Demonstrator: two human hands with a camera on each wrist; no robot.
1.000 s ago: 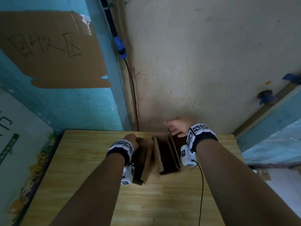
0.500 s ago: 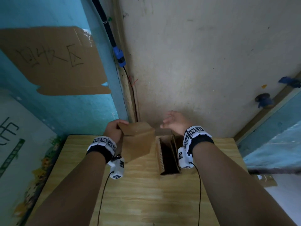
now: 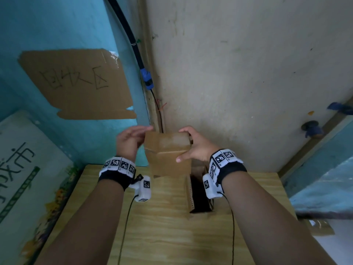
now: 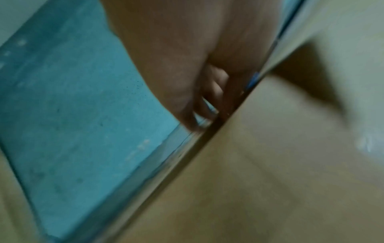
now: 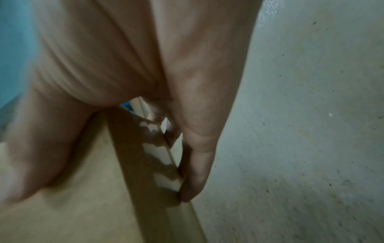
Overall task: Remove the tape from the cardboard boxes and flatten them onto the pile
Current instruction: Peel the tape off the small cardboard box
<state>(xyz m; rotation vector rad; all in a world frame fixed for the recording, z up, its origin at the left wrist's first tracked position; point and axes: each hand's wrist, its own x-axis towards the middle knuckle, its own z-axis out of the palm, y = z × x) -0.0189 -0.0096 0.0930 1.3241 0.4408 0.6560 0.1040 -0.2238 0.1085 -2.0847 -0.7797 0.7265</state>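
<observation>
I hold a small brown cardboard box (image 3: 168, 153) up above the far edge of the table, between both hands. A glossy strip of tape (image 3: 172, 139) lies across its upper face. My left hand (image 3: 133, 140) grips its left side, fingers curled round the far edge. My right hand (image 3: 191, 146) grips the right side, thumb on the near face and fingers over the top. The left wrist view shows the left hand (image 4: 187, 82) at the box (image 4: 270, 164) edge. In the right wrist view the right hand (image 5: 187, 115) pinches the box (image 5: 104, 197). A second, open box (image 3: 198, 196) stands on the table.
The wooden table (image 3: 168, 236) fills the lower view, up against a corner of blue and beige walls. A cardboard sign (image 3: 76, 85) hangs on the blue wall beside a black cable (image 3: 133, 44). A white printed board (image 3: 23, 169) leans at the left.
My left hand has lifted the box off the table and turned it upward. My right hand left the second box and took hold of the lifted box's right side.
</observation>
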